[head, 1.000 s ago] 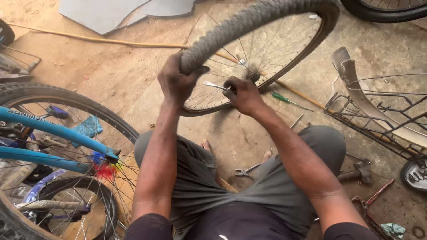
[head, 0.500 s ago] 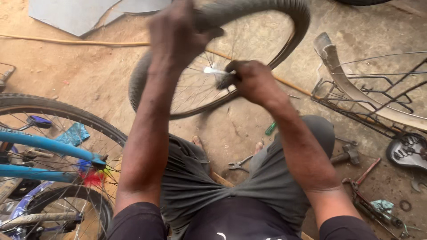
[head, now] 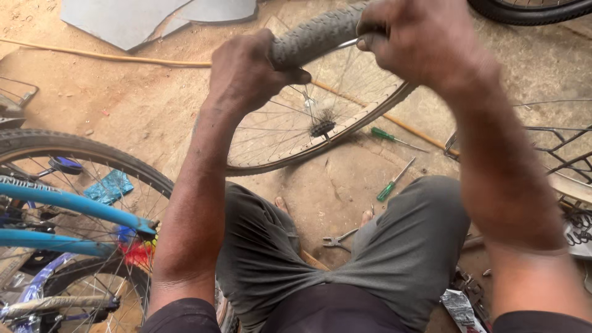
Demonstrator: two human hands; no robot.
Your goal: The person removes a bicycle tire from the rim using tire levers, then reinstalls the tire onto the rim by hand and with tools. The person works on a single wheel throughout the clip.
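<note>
— Two hands on one wheel, yes?
— Yes. Fingers of the left hand [head: 250, 71] are clenched around the grey tyre [head: 314, 36] at the top of the bicycle wheel [head: 320, 126]. The right hand [head: 419, 40], just beside it on the tyre, grips a thin metal tool [head: 346, 44] whose tip meets the tyre's edge.
— And the wheel itself?
— Held tilted above the dirt floor [head: 154, 98], in front of the person's knees, hub [head: 322, 128] facing the camera.
— Around the wheel?
— Below its rim lie two green-handled screwdrivers [head: 388, 185]; nearer the knees, pliers [head: 338, 239]. Well to the wheel's left stands a blue bicycle [head: 68, 209].
</note>
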